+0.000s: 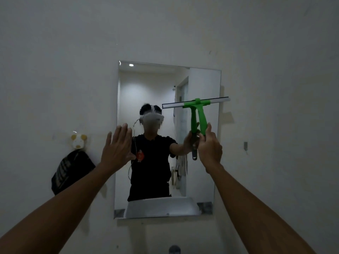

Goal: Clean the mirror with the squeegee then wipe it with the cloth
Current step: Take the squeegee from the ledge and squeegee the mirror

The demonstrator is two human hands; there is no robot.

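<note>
A frameless rectangular mirror (146, 85) hangs on the white wall ahead of me. My right hand (210, 148) grips the green handle of a squeegee (199, 105), whose blade lies nearly level against the right half of the glass, about mid-height. My left hand (117, 146) is raised with fingers straight, palm toward the mirror's left edge; I cannot tell whether it touches the glass. A dark cloth (70, 171) hangs from a hook to the left of the mirror.
A small animal-shaped hook (78, 141) holds the cloth on the wall. A metal bracket (245, 146) sticks out of the wall on the right. The top of a tap (174, 249) shows at the bottom edge. The mirror reflects a person and a white basin.
</note>
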